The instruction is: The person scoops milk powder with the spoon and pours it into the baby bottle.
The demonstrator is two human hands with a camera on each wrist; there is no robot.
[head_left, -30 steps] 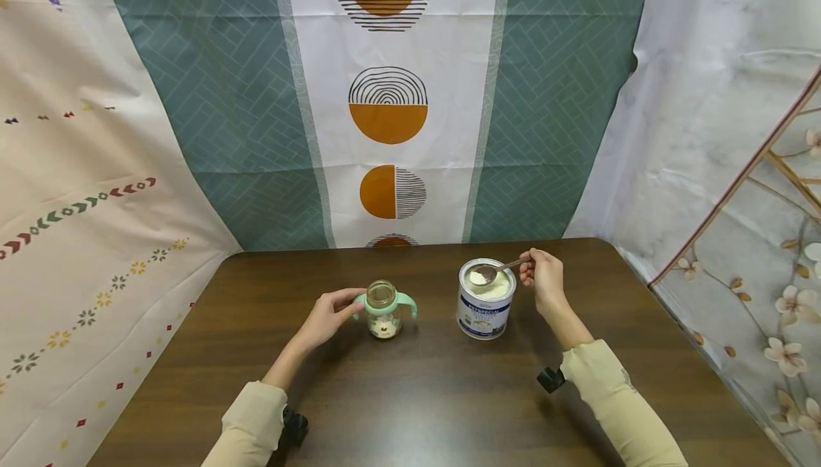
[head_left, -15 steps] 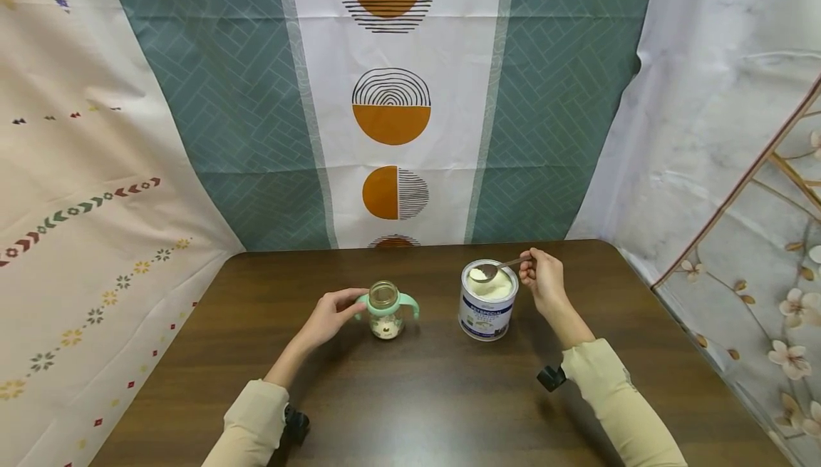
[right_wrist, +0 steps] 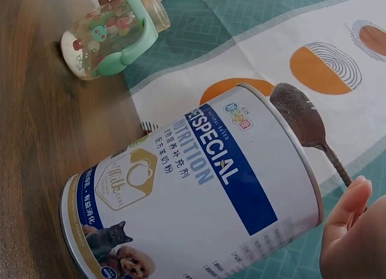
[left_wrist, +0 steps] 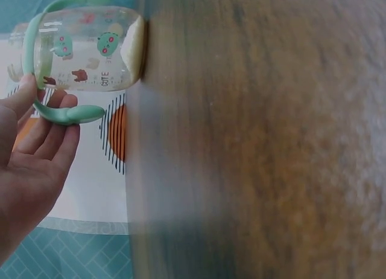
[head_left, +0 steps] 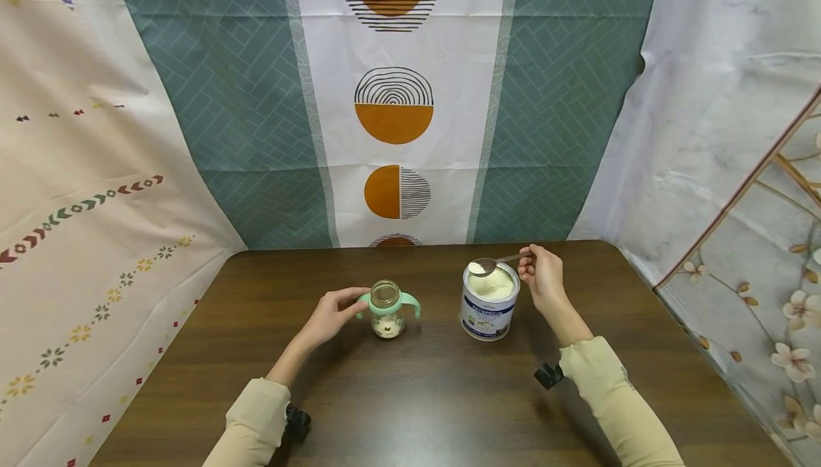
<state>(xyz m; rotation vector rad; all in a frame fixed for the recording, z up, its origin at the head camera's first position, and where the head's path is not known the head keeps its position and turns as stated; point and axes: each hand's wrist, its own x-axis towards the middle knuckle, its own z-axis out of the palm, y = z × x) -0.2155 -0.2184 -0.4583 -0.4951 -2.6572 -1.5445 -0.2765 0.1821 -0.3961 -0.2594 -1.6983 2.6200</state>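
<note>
A clear baby bottle [head_left: 388,326] with mint-green handles stands upright on the table, its top uncovered. Pale powder [left_wrist: 134,49] lies at its bottom. My left hand [head_left: 328,319] holds one handle [left_wrist: 72,114] between thumb and fingers. To the right stands a milk powder can [head_left: 486,319], open at the top and nearly full of cream-coloured powder [head_left: 492,284]. My right hand [head_left: 543,278] pinches the end of a metal spoon [head_left: 485,266]. The spoon's bowl hangs just above the can's back rim, with a little powder at its tip.
The brown wooden table [head_left: 398,396] runs back to a patterned cloth [head_left: 256,132] hanging behind it. Cloths also hang at the left and right sides. A small black wrist camera [head_left: 548,376] sits at each sleeve cuff.
The spoon has risen a little, its bowl shifting from over the powder towards the can's back rim. My left hand and the bottle stay put; the head view has turned slightly.
</note>
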